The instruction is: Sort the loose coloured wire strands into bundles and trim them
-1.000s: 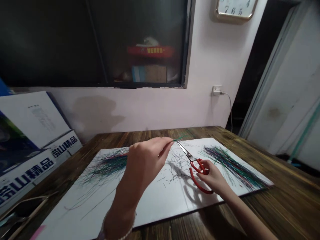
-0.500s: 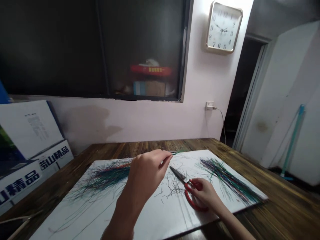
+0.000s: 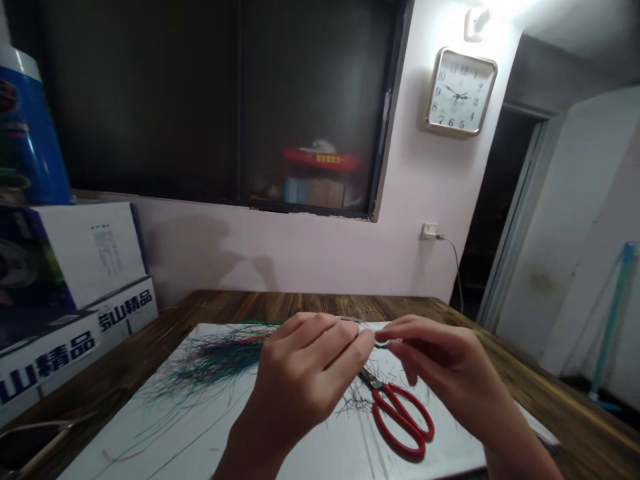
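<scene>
Left hand (image 3: 300, 377) and right hand (image 3: 447, 363) in tight pinching grips on a thin green strand (image 3: 383, 345), fingertips nearly meeting, red-handled scissors (image 3: 400, 420) lying below on a white board (image 3: 150, 440), coloured strands (image 3: 220, 353) heaped to the left

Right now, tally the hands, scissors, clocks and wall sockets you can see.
Hands: 2 (left hand, right hand)
Scissors: 1
Clock: 1
Wall socket: 1
Total: 5
</scene>
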Demonstrator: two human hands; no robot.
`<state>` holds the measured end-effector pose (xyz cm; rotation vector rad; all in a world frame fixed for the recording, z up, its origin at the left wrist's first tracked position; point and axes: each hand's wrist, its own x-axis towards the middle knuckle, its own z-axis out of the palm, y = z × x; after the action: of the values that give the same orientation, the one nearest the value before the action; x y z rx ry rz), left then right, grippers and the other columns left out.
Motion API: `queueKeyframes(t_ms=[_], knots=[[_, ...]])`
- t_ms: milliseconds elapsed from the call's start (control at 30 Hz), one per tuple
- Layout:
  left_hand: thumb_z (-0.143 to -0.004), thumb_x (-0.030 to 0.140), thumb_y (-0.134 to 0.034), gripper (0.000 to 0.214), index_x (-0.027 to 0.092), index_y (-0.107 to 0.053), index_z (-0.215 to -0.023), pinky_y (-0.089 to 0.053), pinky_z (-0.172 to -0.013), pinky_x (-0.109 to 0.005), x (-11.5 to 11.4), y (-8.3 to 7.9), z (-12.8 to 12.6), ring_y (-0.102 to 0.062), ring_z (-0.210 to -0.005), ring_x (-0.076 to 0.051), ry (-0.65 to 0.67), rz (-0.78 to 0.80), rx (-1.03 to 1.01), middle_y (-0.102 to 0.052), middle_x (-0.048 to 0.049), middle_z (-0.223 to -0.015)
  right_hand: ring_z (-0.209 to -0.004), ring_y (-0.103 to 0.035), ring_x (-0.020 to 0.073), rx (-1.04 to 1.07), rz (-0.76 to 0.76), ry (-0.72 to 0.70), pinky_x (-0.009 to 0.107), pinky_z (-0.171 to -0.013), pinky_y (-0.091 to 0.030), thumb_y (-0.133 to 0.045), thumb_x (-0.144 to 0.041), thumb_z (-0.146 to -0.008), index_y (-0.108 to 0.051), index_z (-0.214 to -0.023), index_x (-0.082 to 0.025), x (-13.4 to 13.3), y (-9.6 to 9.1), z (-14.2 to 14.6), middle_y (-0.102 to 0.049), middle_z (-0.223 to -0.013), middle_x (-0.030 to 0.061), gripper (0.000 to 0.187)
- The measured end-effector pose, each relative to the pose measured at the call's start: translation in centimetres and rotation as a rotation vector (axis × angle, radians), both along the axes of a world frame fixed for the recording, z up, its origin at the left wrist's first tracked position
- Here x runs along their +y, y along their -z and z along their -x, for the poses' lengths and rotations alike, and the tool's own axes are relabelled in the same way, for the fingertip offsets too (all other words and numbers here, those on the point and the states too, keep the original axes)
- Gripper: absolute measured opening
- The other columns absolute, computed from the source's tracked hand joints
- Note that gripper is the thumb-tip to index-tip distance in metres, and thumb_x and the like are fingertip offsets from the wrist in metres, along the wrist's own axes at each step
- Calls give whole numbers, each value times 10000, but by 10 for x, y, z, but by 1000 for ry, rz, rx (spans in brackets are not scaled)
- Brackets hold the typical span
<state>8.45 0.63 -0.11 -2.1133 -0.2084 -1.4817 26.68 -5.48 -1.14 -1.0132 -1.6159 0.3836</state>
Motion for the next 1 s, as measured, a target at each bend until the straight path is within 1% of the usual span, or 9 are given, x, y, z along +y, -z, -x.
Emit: queueKeyframes(t_ms=[67, 133, 233, 433, 533, 667, 767, 833, 1000], knots=[[-881, 117, -524, 158, 163, -673, -856, -421, -687, -273, -1, -1, 0, -619, -717, -128, 16, 4, 35, -701, 11, -771, -480, -492, 65, 110, 159, -155, 185, -427, -401, -641, -296, -810, -719, -826, -173, 7, 6, -1, -630, -681, 29, 147], [-892, 122, -506, 173, 160, -668, -842, -405, -672, -278, -1, 0, 0, -610, -698, -124, 29, 25, 77, -698, 16, -755, -461, -480, 57, 196, 238, -248, 176, -414, -381, -667, -313, -789, -718, -783, -155, 13, 12, -4, -632, -640, 30, 166], [-893, 121, -502, 171, 162, -664, -855, -390, -676, -297, 0, 1, -2, -607, -696, -130, 31, 80, 136, -703, 17, -759, -464, -475, 49, 239, 292, -328, 169, -415, -361, -691, -289, -774, -719, -780, -159, 18, 16, -12, -655, -666, 34, 133], [-897, 142, -503, 163, 190, -658, -880, -388, -725, -313, -2, 1, -6, -607, -733, -133, 63, 169, 187, -713, 21, -797, -400, -410, 24, 302, 388, -474, 153, -363, -267, -661, -251, -806, -704, -796, -160, 20, 19, -23, -601, -596, -4, 101], [-882, 124, -522, 155, 206, -653, -890, -394, -731, -316, 0, 1, -5, -612, -744, -133, 121, 204, 185, -716, 28, -816, -372, -416, 4, 422, 443, -586, 135, -340, -242, -653, -234, -813, -693, -784, -161, 21, 21, -20, -654, -669, 13, 88], [-834, 74, -568, 175, 214, -648, -901, -397, -750, -323, 3, 1, -3, -613, -754, -134, 199, 242, 186, -723, 40, -837, -356, -421, 2, 513, 528, -721, 124, -322, -243, -674, -240, -791, -684, -737, -156, 23, 21, -12, -653, -628, 1, 101], [-817, 27, -551, 215, 210, -646, -876, -397, -748, -323, 4, 0, -3, -608, -740, -129, 241, 257, 178, -729, 48, -834, -307, -350, -9, 539, 586, -796, 122, -292, -222, -687, -275, -771, -667, -702, -145, 24, 21, -8, -643, -591, -8, 148], [-809, 25, -556, 216, 213, -645, -863, -396, -736, -321, 2, -2, -3, -600, -715, -127, 249, 265, 169, -729, 56, -807, -283, -299, -18, 556, 607, -849, 118, -276, -191, -683, -278, -769, -652, -686, -141, 26, 21, -6, -625, -562, -18, 163], [-808, 34, -553, 216, 225, -644, -850, -394, -723, -322, -1, -4, -2, -589, -690, -133, 236, 279, 181, -722, 60, -758, -274, -265, -24, 605, 639, -951, 107, -268, -172, -649, -260, -783, -666, -700, -117, 29, 25, -3, -575, -512, -25, 166]])
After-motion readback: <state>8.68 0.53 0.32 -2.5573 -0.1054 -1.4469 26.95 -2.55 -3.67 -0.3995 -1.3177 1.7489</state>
